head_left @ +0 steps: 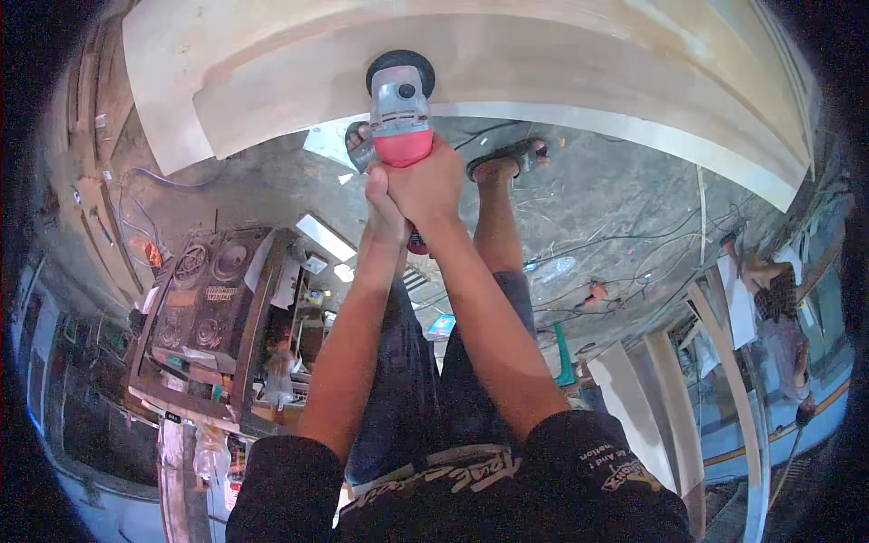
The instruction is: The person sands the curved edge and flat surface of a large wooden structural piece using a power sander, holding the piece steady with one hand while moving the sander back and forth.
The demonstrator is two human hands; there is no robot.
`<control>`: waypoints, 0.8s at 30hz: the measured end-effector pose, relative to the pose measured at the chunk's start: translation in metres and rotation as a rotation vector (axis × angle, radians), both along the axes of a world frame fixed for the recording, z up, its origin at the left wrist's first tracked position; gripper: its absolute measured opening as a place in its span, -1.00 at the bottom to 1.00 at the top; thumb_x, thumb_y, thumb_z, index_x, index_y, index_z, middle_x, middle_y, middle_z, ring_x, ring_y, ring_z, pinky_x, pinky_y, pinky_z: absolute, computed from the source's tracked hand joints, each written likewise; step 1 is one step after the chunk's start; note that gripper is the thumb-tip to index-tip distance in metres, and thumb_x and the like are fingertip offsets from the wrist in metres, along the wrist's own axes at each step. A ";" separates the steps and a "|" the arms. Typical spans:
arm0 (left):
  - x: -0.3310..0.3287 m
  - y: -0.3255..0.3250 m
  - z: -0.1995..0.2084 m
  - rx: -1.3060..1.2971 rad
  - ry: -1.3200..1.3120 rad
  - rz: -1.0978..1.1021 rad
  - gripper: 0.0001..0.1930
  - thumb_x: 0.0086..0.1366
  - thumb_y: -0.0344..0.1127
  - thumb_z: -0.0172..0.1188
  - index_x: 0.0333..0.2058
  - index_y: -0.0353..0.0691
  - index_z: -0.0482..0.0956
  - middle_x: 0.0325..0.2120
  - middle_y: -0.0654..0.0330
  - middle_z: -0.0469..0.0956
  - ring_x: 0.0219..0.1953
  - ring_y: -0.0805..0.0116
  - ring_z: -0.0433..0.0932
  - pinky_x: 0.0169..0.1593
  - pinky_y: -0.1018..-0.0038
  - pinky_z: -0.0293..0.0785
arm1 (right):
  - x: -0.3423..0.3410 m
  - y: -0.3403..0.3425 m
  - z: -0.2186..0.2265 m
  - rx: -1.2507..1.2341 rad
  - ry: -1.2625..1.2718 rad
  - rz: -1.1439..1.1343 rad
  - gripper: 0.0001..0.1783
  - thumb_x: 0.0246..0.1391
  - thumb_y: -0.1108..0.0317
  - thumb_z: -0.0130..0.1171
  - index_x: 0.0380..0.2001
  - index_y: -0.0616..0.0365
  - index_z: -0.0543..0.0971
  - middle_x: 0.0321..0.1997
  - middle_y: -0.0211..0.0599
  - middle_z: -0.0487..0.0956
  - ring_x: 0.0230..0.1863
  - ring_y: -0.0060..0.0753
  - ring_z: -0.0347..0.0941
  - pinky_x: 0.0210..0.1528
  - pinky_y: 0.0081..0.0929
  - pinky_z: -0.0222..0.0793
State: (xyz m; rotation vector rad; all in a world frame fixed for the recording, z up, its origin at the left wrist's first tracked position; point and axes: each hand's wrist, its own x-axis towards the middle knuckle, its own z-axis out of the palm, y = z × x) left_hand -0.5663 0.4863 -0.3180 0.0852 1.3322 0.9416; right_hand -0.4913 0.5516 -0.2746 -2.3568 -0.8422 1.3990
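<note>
Straight ahead, both bare forearms [489, 317] reach forward and meet; the left hand [386, 210] and right hand [427, 185] clasp a grey-and-red power tool [401, 113], fingers curled around it, tips mostly hidden. Left stands a dusty, dark speaker cabinet [201, 303]; right, thin cables [617, 239] cross the grey floor [597, 195]. Farthest, the tool's round black disc [400, 57] overlies a broad, curved beige panel [525, 72].
</note>
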 end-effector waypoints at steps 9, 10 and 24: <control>0.021 -0.009 -0.014 0.011 0.098 -0.071 -0.29 0.38 0.39 -0.08 0.02 -0.24 0.42 -0.01 0.13 0.51 0.04 0.30 0.49 0.12 0.32 0.43 | 0.023 -0.003 0.006 0.041 -0.023 -0.067 -0.48 -0.35 0.14 0.56 -0.29 0.21 0.67 -0.34 0.08 0.71 -0.24 0.16 0.70 -0.17 -0.10 0.61; 0.024 -0.009 -0.013 0.011 0.075 0.002 -0.35 0.40 0.34 -0.06 -0.18 -0.28 0.45 -0.16 0.14 0.53 -0.10 0.42 0.50 -0.05 0.39 0.46 | 0.023 -0.002 0.010 0.035 -0.020 -0.079 -0.49 -0.35 0.15 0.55 -0.29 0.20 0.67 -0.34 0.08 0.71 -0.25 0.16 0.70 -0.17 -0.09 0.61; 0.068 -0.008 -0.029 0.019 -0.079 0.032 -0.20 0.33 0.34 0.00 0.27 -0.23 0.27 0.18 0.06 0.40 0.25 0.14 0.39 0.36 0.18 0.29 | 0.073 -0.020 -0.001 0.143 -0.083 -0.172 -0.43 -0.35 0.02 0.53 -0.29 0.19 0.67 -0.33 0.10 0.70 -0.25 0.21 0.67 -0.15 -0.01 0.62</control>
